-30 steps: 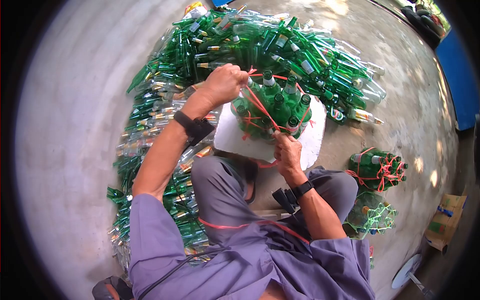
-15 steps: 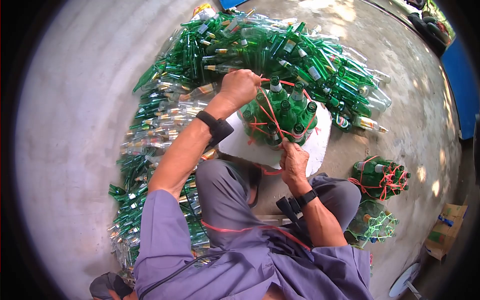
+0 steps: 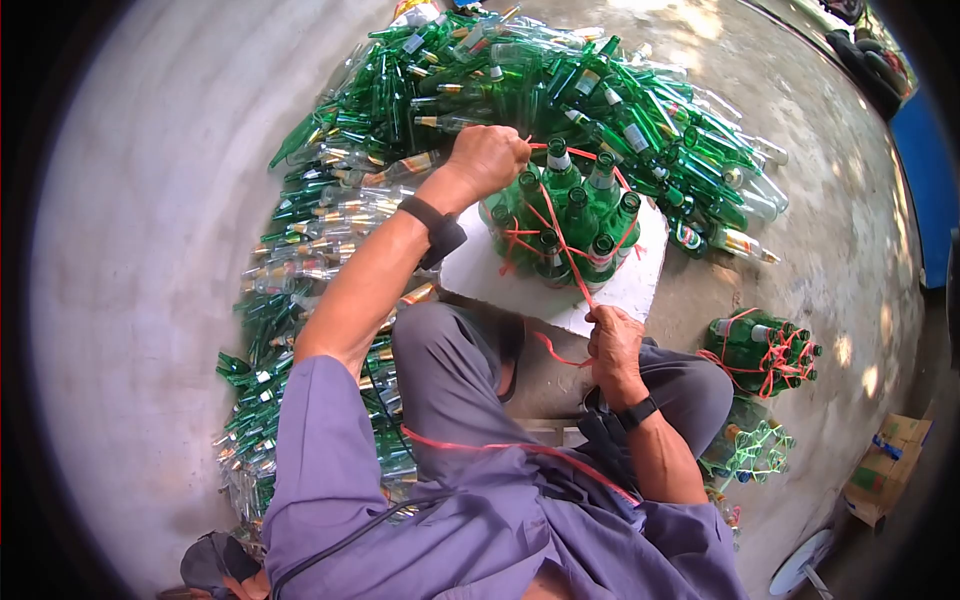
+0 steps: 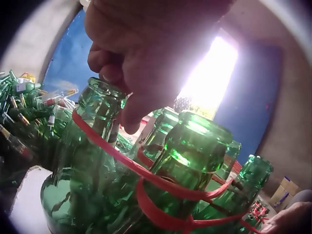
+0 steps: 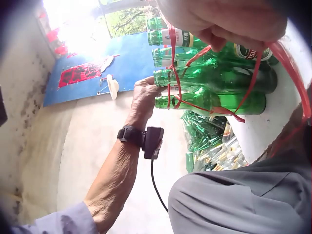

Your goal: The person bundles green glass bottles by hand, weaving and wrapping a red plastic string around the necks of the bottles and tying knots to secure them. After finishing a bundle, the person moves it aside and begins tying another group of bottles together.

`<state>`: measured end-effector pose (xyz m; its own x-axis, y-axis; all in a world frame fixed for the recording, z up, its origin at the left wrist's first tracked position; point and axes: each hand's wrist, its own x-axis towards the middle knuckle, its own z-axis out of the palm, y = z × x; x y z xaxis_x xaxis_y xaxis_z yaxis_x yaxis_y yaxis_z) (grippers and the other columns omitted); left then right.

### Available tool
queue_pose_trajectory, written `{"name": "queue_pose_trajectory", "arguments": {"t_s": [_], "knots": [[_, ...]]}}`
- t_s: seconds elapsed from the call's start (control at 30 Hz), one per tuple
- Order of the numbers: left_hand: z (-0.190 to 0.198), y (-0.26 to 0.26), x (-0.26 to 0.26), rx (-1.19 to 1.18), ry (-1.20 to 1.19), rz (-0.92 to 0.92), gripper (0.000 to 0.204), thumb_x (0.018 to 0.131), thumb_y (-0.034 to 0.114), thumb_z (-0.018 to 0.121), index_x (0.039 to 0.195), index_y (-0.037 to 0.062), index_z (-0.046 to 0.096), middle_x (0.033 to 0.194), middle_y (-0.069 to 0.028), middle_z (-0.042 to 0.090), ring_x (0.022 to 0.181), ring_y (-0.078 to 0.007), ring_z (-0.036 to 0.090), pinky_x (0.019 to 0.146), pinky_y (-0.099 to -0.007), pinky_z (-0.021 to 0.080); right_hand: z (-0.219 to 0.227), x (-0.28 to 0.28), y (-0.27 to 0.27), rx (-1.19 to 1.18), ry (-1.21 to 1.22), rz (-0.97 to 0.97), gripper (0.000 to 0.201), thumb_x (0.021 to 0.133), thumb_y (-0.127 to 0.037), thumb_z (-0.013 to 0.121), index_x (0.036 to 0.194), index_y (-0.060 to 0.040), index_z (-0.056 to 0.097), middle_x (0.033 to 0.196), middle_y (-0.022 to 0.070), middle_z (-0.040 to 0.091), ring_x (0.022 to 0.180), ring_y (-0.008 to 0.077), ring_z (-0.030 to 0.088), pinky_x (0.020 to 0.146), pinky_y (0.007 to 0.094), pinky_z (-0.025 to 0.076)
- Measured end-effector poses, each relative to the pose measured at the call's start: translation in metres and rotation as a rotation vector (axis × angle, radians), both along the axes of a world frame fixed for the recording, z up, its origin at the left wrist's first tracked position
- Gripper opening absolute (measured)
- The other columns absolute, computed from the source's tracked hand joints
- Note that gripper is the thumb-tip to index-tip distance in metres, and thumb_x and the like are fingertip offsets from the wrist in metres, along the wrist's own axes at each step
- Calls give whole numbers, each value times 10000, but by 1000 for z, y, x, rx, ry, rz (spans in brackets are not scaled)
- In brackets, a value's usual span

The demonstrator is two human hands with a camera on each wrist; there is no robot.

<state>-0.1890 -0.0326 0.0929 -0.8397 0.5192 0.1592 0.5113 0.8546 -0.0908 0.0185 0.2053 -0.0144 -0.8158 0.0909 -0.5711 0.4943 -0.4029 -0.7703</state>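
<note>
Right hand (image 3: 617, 345) pinches red string (image 3: 575, 270), which runs taut from that pinch across the upright green bottles (image 3: 577, 215). Left hand (image 3: 487, 160), fingers curled, grips string beside the bottle necks. Bottles stand between both grips, on a white board (image 3: 480, 270).

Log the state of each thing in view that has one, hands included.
Left hand: fingers curled on the cord
Right hand: fingers pinching the cord
Red cord: around the bottle necks, straight towards the right hand, tail loose
Grouped green bottles: upright, uncapped
White board: under the grouped bottles
Bottle pile: heaped, untied
Right-side green bundle: tied
</note>
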Motion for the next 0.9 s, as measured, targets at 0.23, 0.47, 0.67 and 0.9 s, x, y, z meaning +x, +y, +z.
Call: {"name": "queue_pose_trajectory", "arguments": {"t_s": [0.23,0.47,0.67,0.9], "knots": [[12,2,30,395,32,105,157,861,248,708,898,107,767,825,-83,697,768,-294,690,685,-407,549,9,5,13,33,-5,48,204,914,-136,654,755,-15,614,524,-80,404,386,25,291,380,228,208],[27,33,141,767,-116,69,157,902,176,721,843,30,727,773,-124,692,686,-282,686,612,-360,524,10,7,13,-65,16,66,208,873,-139,631,729,11,631,523,-41,440,394,62,340,390,259,230],[-44,72,183,749,-421,214,244,902,233,736,887,15,630,729,-138,693,637,-251,686,600,-356,530,23,12,12,-98,77,165,206,886,-136,629,732,-1,647,522,-41,460,404,50,345,400,247,234],[-68,97,189,1207,-561,296,167,882,103,683,963,11,568,774,-102,674,698,-187,683,641,-346,543,17,13,12,-80,121,322,241,907,-177,625,725,-24,659,527,-41,467,417,51,349,404,246,244]]}}
